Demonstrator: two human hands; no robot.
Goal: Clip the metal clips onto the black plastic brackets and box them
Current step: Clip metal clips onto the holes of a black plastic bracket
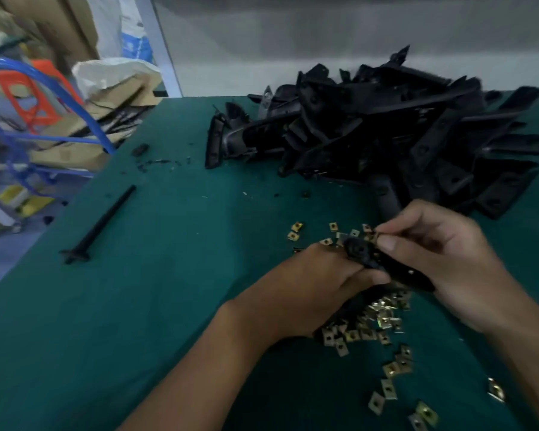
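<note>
Over the near right part of the table, the left hand (318, 284) grips a black plastic bracket (383, 264), a long, narrow moulded piece, its fingers curled round the near end. The right hand (448, 259) steadies the same bracket with its thumb on top while its fingertips pinch a small brass-coloured metal clip (372, 236) at the bracket's far tip, where the clip looks about to be pushed on. The likeliest slip here is the clip going on crooked or skating off the rounded tip, since it is tiny and held only by the fingertips; if it drops it would fall among the loose metal clips (383, 321) scattered beneath the hands and toward the near right corner, costing little but time. A harder push could also twist the bracket in the left hand's grip. The big heap of black plastic brackets (386, 129) fills the far right of the table and sits close behind the hands, so an elbow or a hasty reach might send pieces sliding. No box shows in this view, so where finished pieces go I cannot tell. The table wears a dark green cover (137, 306), flecked with black plastic scraps toward the far edge, and a long black plastic rod (100, 225) lies near the left edge. Beyond that edge stand a blue metal frame (59, 138), an orange plastic stool (35, 94) and brown paper sacks (106, 88) against a pale wall.
</note>
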